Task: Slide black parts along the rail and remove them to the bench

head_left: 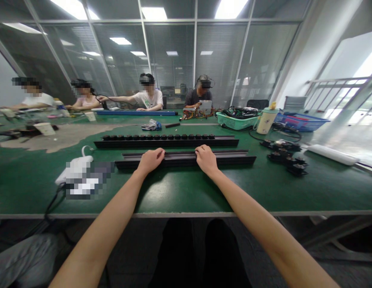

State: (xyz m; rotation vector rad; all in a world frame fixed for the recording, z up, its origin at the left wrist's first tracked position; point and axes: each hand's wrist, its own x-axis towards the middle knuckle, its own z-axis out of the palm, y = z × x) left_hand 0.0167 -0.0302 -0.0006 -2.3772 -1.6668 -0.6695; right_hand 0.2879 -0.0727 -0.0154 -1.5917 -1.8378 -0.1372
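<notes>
A long black channel rail [180,159] lies crosswise on the green table in front of me. My left hand [151,160] grips it left of its middle, fingers curled over the edge. Right of the middle, my right hand [205,159] is closed on the same rail in a similar way. Behind it and parallel lies a second black rail [168,143], with a row of several small round black parts [159,137] along it. My fingertips are partly hidden by the backs of my hands.
Several loose black parts [288,156] lie to the right, near a white roll [333,155]. A green basket [238,121] of cables, a cream cup [267,120] and a blue basket [306,122] stand behind. A white adapter [73,168] is at left. Several people sit across the table.
</notes>
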